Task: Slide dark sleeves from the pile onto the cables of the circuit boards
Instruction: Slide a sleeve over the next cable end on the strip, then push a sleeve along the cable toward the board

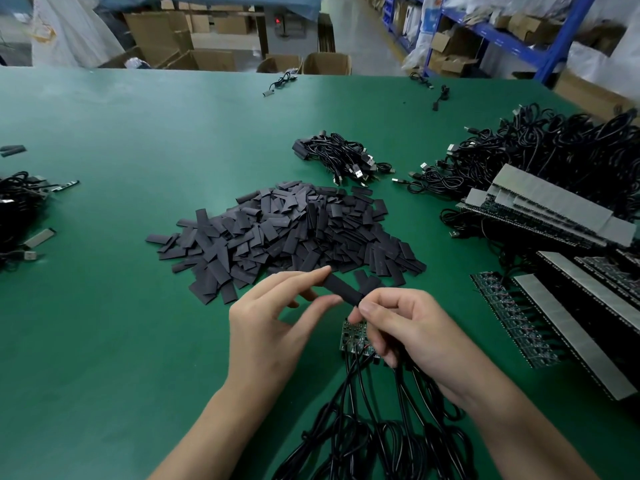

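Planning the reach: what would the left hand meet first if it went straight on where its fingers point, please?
The left hand pinches a sleeve; beyond it, probably the pile, though depth is unclear.

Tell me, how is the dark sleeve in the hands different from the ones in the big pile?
The held sleeve is lifted up, pinched by the left hand and right hand; the sleeve pile lies on the green table. The held sleeve is one alone; the sleeve pile is many, heaped and pointing every way. Both are dark, short strips.
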`<state>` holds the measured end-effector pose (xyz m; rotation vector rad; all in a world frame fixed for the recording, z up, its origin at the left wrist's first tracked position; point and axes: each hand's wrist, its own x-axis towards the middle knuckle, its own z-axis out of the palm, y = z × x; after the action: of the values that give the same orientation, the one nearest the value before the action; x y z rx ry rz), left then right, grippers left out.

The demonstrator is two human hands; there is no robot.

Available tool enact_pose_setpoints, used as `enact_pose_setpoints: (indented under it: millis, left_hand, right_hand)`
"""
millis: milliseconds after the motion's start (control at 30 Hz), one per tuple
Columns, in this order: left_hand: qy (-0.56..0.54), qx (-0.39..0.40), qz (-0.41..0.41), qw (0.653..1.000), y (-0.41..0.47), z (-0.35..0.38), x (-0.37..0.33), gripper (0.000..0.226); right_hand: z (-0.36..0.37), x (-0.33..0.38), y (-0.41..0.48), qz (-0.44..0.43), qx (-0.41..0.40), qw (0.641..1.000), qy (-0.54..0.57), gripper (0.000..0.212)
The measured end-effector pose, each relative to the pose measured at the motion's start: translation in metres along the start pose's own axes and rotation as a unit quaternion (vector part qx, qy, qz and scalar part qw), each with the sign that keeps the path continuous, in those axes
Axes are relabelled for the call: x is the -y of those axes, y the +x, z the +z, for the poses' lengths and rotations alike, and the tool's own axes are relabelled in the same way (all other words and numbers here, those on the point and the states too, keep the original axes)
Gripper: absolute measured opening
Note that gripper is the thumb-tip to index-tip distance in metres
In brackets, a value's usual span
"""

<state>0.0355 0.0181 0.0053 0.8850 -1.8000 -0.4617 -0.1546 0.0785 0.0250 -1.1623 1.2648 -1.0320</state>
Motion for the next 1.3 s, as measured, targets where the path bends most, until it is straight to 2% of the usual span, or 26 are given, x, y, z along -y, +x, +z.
enact_pose_setpoints:
  millis: [433,600,667,767,900,967,1000,1167,1233,1300]
  left_hand:
    - [0.008,0.031,0.023,0.999,0.003,-0.002,0.003,0.031]
    - [-0.009,0.024,0.02,0.999,0.005,-0.002,0.002,0.021]
    - [-0.07,0.031,-0.035,0.996,0.005,-0.002,0.0,0.02]
    - [-0.225,0.055,-0.173,0.957,0.004,0.0,-0.006,0.022]
    - [-0.347,0.052,-0.23,0.908,0.004,0.003,-0.01,0.021]
    - [-0.372,0.038,-0.25,0.893,0.006,0.003,-0.01,0.019]
    - [-0.38,0.027,-0.262,0.886,0.007,0.002,-0.009,0.019]
    - [-0.414,-0.024,-0.316,0.853,0.011,0.001,-0.005,0.018]
    - [-0.416,-0.025,-0.318,0.851,0.011,0.0,-0.003,0.019]
    - [-0.407,-0.009,-0.314,0.858,0.01,-0.001,-0.003,0.018]
  right_hand:
    - [0.007,0.001,0.0,0.001,-0.012,1.0,0.016,0.027]
    - [0.005,0.002,0.0,0.0,-0.019,1.0,-0.001,0.026]
    - [0.003,0.001,0.0,-0.002,-0.023,1.0,-0.006,0.025]
    - [0.001,0.001,0.001,-0.013,-0.024,1.0,-0.013,0.025]
    - [-0.005,0.004,0.0,-0.031,0.001,0.997,-0.072,0.015]
    - [-0.013,0.006,-0.002,-0.031,-0.005,0.993,-0.117,0.008]
    - [-0.018,0.006,-0.002,-0.035,-0.014,0.987,-0.156,0.013]
    - [-0.028,0.004,-0.002,-0.083,-0.037,0.934,-0.344,0.015]
    - [-0.028,0.003,-0.001,-0.081,-0.037,0.926,-0.367,0.008]
    - [-0.03,0.003,-0.001,-0.076,-0.046,0.932,-0.352,0.007]
